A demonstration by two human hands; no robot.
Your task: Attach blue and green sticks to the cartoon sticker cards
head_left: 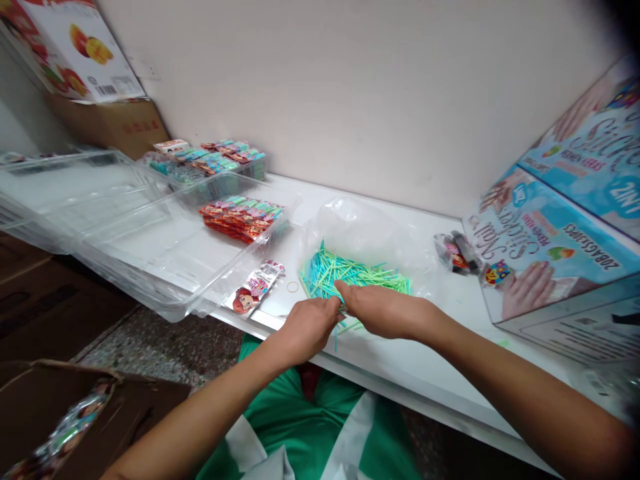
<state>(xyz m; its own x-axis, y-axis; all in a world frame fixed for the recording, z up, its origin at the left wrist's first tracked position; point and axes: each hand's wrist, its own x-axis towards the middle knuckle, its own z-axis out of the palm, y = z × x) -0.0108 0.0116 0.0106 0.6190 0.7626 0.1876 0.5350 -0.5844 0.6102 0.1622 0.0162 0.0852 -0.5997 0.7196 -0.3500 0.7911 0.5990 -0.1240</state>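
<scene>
Where sticks (360,272) lie, tabletop (400,363) (white) spreads.

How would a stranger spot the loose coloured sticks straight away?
On the white table, look between the clear tray on the left and the big blue-and-white box on the right. Just beyond the left hand and right hand, a see-through bag holds a heap of thin sticks. They lie jumbled, green and blue, unlike the lined-up packets to their left.

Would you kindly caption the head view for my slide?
Left hand and right hand meet by blue and green sticks.
</scene>
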